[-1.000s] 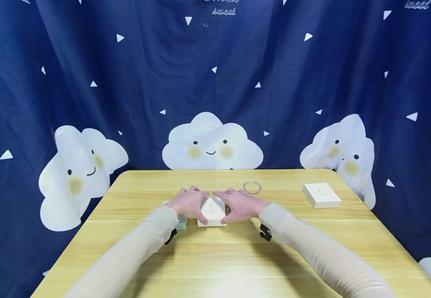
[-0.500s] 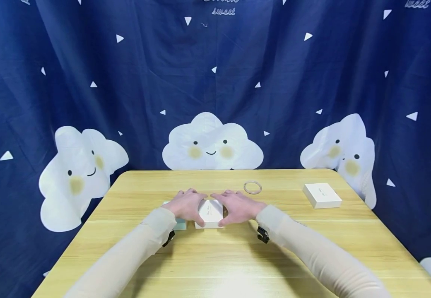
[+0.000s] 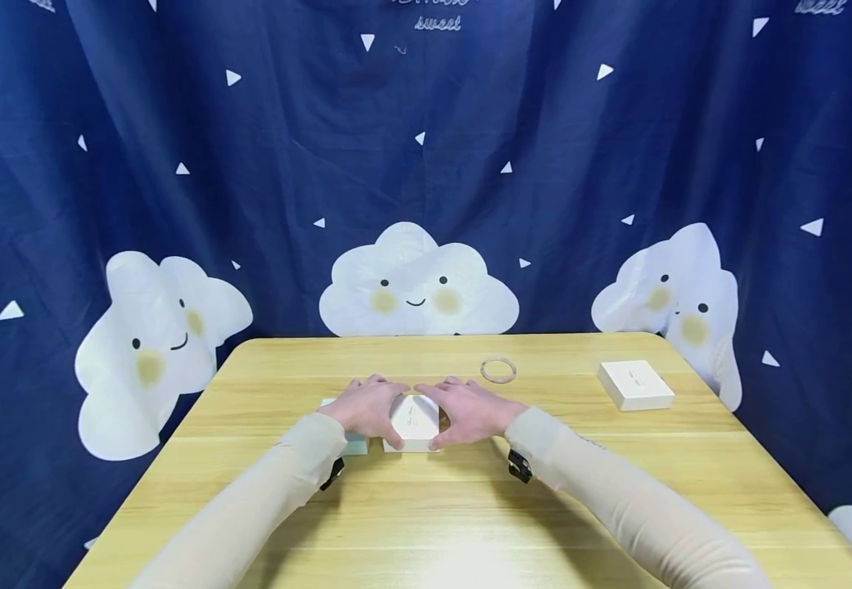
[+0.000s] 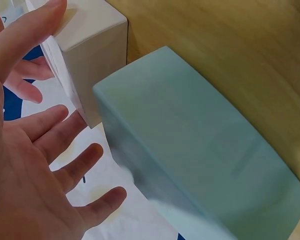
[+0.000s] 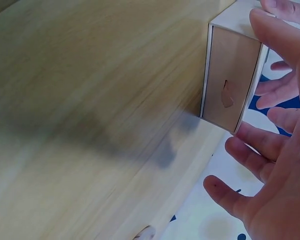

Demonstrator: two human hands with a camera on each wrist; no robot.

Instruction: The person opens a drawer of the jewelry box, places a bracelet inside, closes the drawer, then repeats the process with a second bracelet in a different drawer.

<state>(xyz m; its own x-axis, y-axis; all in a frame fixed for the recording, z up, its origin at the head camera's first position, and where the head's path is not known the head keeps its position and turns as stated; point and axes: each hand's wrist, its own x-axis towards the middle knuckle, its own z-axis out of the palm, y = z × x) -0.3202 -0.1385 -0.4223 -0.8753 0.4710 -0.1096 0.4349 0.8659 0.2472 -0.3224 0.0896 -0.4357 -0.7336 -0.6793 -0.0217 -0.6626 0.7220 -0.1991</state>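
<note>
A small white drawer box (image 3: 412, 421) with faint print on its top lies between my two hands. My left hand (image 3: 369, 406) holds its left side, thumb at the near edge and fingertips at the far edge. My right hand (image 3: 472, 408) holds the right side the same way. In the right wrist view, the box's tan drawer end (image 5: 232, 75) shows a small pull tab (image 5: 227, 94). A pale teal box (image 4: 190, 135) stands right beside the white one, mostly hidden under my left hand in the head view; no finger curls round it.
Behind my right hand, a pale ring-shaped bangle (image 3: 498, 379) lies on the wooden table (image 3: 426, 515). Another white box (image 3: 635, 386) sits at the far right. A dark blue curtain (image 3: 426, 188) with clouds hangs behind the table.
Both hands and the white box have shifted slightly left and nearer, mostly in the first half second. The white box now sits closer to the teal box. The bangle and far box stay put.
</note>
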